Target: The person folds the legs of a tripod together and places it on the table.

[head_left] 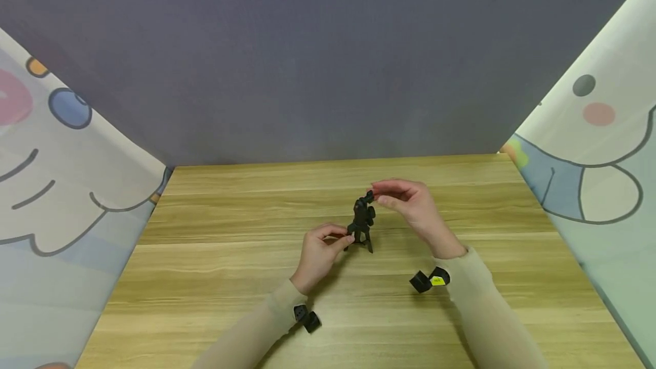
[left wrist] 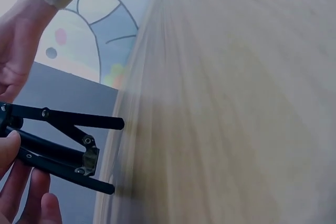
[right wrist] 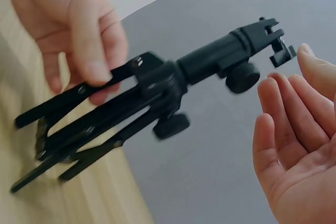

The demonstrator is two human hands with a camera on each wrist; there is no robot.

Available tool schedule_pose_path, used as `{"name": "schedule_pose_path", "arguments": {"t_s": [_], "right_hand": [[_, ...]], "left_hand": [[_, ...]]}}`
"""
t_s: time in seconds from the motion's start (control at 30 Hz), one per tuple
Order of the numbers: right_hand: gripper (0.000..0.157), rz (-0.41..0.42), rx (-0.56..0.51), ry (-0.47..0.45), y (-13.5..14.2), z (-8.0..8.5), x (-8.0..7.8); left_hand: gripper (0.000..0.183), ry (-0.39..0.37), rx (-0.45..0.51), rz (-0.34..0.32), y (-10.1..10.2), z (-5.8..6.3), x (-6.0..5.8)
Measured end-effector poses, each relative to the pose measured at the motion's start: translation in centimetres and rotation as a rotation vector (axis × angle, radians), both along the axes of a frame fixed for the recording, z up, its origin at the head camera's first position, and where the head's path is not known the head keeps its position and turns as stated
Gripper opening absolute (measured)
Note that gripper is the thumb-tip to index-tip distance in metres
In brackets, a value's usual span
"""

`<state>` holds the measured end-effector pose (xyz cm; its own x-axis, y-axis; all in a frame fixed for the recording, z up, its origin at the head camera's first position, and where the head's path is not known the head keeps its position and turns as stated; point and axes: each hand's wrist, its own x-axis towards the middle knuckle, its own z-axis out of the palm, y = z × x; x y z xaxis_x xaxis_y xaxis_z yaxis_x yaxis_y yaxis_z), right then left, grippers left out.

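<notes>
A small black mini tripod (head_left: 363,218) stands on the wooden table with its legs partly spread. In the right wrist view its centre column, two round knobs (right wrist: 243,78) and a bracket-like head (right wrist: 282,53) show. My left hand (head_left: 319,252) pinches one leg (right wrist: 50,106) between thumb and fingers. Close beside the tripod's head is my right hand (head_left: 416,209), its fingers loosely bent and its thumb (right wrist: 313,66) near the bracket. Whether that thumb touches it is hard to tell. From the left wrist, the folding leg braces (left wrist: 90,156) are seen near the tabletop.
The wood-grain table (head_left: 230,300) reaches back to a plain grey panel (head_left: 328,73). Cartoon-printed curtains (head_left: 66,187) hang at both sides. Each wrist bears a small black camera (head_left: 421,282).
</notes>
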<state>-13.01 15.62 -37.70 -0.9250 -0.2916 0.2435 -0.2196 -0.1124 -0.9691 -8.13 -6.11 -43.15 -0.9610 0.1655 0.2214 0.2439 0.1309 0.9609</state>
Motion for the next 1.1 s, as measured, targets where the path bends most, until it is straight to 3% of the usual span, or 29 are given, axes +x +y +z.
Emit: {"name": "schedule_pose_path", "arguments": {"t_s": [0.13,0.37,0.47,0.67,0.9,1.1], "right_hand": [[0.034,-0.041,0.046,-0.028,0.9,-1.3,0.4],[0.038,-0.093,0.112,-0.1,1.8,-3.9,1.5],[0.035,-0.092,0.127,-0.094,1.8,-4.8,1.9],[0.025,-0.082,0.163,-0.082,1.4,-5.9,2.7],[0.022,-0.096,0.264,-0.072,0.2,-4.9,4.0],[0.017,-0.083,0.281,-0.087,-0.5,-4.9,4.6]], "left_hand": [[0.012,-0.009,-0.017,-0.006,-0.1,-0.1,-0.1],[0.008,-0.04,-0.02,0.01,-0.1,-2.9,-1.1],[0.007,-0.042,-0.004,0.002,-0.2,-3.2,-1.2],[0.008,-0.025,0.009,-0.009,-0.4,-3.1,-1.2],[0.01,-0.039,-0.011,-0.007,-0.5,-3.0,-1.2],[0.011,-0.007,-0.025,-0.026,-0.4,-0.9,-0.6]]}}
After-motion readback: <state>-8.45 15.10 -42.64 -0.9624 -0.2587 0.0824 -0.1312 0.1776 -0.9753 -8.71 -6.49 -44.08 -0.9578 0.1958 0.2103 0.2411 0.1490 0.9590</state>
